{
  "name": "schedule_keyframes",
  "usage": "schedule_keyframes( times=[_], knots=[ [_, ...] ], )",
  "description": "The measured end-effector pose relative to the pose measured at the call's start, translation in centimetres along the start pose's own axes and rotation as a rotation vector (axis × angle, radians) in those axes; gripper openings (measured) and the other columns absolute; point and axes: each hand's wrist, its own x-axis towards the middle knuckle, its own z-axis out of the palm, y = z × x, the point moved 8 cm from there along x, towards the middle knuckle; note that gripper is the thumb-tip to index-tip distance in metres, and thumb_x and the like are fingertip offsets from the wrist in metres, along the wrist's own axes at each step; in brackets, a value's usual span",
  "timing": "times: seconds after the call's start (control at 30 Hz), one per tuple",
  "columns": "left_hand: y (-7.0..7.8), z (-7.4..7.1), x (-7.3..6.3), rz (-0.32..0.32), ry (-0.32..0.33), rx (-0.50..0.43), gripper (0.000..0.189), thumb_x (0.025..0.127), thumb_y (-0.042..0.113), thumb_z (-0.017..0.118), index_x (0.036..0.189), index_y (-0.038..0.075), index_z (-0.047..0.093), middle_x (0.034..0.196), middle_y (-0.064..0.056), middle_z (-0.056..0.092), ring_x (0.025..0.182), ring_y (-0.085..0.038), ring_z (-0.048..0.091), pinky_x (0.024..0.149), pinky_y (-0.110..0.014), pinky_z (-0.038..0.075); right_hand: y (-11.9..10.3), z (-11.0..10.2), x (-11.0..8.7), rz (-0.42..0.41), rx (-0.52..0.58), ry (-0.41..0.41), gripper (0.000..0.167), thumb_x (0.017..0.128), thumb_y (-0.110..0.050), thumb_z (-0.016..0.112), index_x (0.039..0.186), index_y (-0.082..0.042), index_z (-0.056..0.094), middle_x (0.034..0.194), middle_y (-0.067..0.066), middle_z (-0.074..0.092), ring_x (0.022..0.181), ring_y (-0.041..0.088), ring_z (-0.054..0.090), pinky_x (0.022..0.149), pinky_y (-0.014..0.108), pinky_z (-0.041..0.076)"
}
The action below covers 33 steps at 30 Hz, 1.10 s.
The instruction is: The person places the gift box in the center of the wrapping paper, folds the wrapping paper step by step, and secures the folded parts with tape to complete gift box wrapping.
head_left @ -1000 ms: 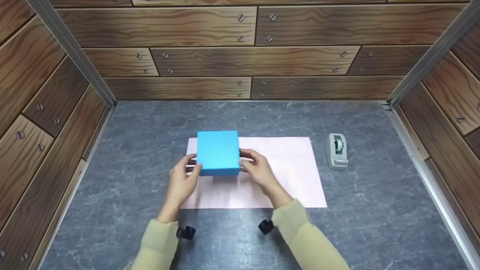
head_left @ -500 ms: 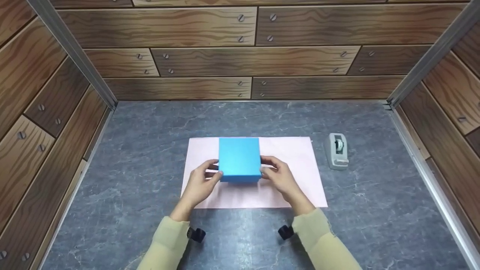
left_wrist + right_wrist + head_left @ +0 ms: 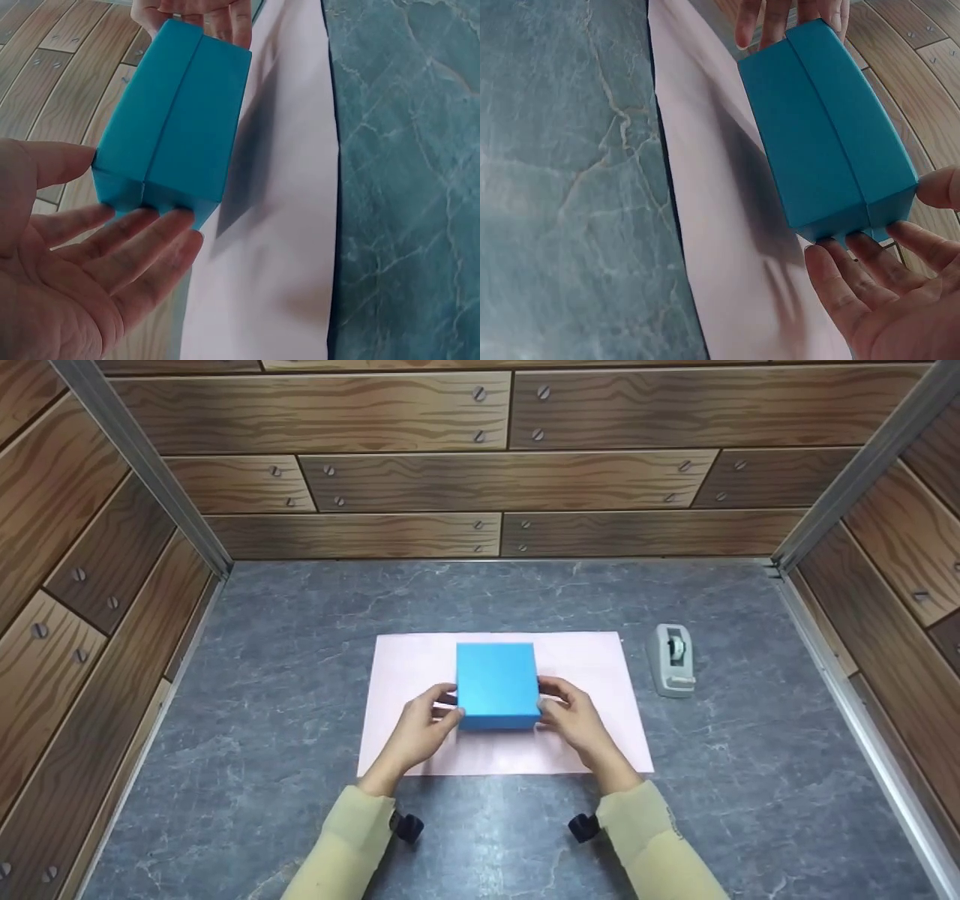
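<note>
Between my two hands is a blue lidded box (image 3: 496, 681), held over a pale pink sheet of paper (image 3: 420, 656). Its lid seam runs along the side in both wrist views, and its shadow falls on the paper (image 3: 296, 150). My left hand (image 3: 421, 729) grips the left side, thumb at the near corner and fingers spread on the end face (image 3: 172, 196). On the opposite side my right hand (image 3: 579, 726) grips it the same way, fingertips along the lower edge in the right wrist view. The box's underside is hidden.
A grey tape dispenser (image 3: 671, 660) stands on the dark marbled tabletop (image 3: 750, 720), right of the paper. Wood-patterned walls (image 3: 405, 480) with metal corner rails enclose the back and both sides. A small black camera (image 3: 407, 828) sits at the left wrist.
Both hands have carried the blue box to the right and nearer, from the paper's left part to its middle. It looks lower over the sheet. Paper and tape dispenser stay put.
</note>
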Motion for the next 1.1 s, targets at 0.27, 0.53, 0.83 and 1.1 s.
schedule_keyframes(
  times=[0.27, 0.53, 0.83, 1.1],
  knots=[
    [-0.7, 0.8, 0.2, -0.021, -0.022, 0.003, 0.040, 0.097, 0.015, 0.060, 0.134, 0.001, 0.053, 0.117, -0.015, 0.064, 0.100, -0.025, 0.067, 0.084, -0.039, 0.055, 0.8, -0.3, 0.2, 0.007, -0.075, 0.024, 0.046, 0.089, -0.001, 0.052, 0.136, 0.002, 0.053, 0.132, 0.020, 0.056, 0.107, 0.030, 0.062, 0.082, 0.046, 0.055],
    [-1.6, 1.2, 0.0, -0.061, -0.057, 0.030, 0.043, 0.098, 0.018, 0.060, 0.137, 0.002, 0.052, 0.119, -0.014, 0.063, 0.101, -0.024, 0.066, 0.085, -0.040, 0.054, 1.0, -0.3, 0.2, -0.024, -0.132, -0.005, 0.045, 0.092, -0.002, 0.053, 0.138, 0.000, 0.052, 0.131, 0.018, 0.056, 0.116, 0.031, 0.059, 0.087, 0.040, 0.054],
    [-2.6, -0.2, -0.7, -0.026, 0.024, 0.410, 0.041, 0.095, 0.022, 0.064, 0.133, 0.005, 0.058, 0.128, -0.016, 0.057, 0.123, -0.032, 0.051, 0.104, -0.048, 0.039, 0.8, -1.7, -0.4, -0.104, -0.547, 0.008, 0.042, 0.099, -0.018, 0.057, 0.138, -0.001, 0.053, 0.139, 0.020, 0.052, 0.131, 0.035, 0.046, 0.108, 0.049, 0.035],
    [-4.6, -0.8, -1.2, -0.117, -0.044, 0.600, 0.054, 0.086, 0.031, 0.074, 0.135, 0.012, 0.060, 0.151, -0.020, 0.038, 0.142, -0.045, 0.023, 0.114, -0.057, 0.017, 2.4, -2.0, -1.0, -0.069, -0.988, -0.153, 0.058, 0.089, -0.025, 0.069, 0.142, -0.009, 0.052, 0.157, 0.023, 0.024, 0.146, 0.043, 0.009, 0.114, 0.060, 0.001]
  ],
)
